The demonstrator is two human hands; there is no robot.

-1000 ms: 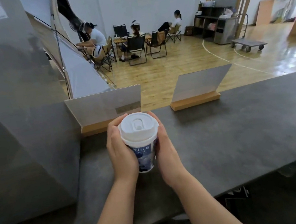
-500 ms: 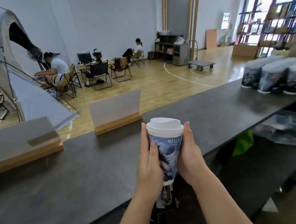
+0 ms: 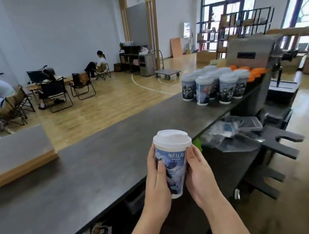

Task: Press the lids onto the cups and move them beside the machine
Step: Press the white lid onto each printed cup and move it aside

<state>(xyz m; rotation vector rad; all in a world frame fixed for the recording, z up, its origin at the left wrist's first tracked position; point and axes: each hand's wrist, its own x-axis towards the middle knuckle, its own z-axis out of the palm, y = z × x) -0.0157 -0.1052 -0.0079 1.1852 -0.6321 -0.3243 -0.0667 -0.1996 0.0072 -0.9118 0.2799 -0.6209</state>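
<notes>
Lidded cup (image 3: 172, 162): clasped by left hand (image 3: 156, 178) and right hand (image 3: 197, 170), fingers wrapped. Advice: carry upright; set beside grouped cups (image 3: 215, 85) near machine (image 3: 251, 56).

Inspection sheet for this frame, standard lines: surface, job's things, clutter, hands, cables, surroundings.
Surface: dark grey counter, mostly bare near the hands.
Job's things: lidded cup held upright in the air above the counter's near edge; group of lidded cups standing at the far right end beside the machine.
Clutter: orange lids by the machine; plastic packaging on a lower shelf; wooden-based sign stand at left.
Hands: left hand and right hand both grip the held cup's sides.
Cables: nothing seen.
Surroundings: people seated on folding chairs, flat trolley, shelving, windows.
</notes>
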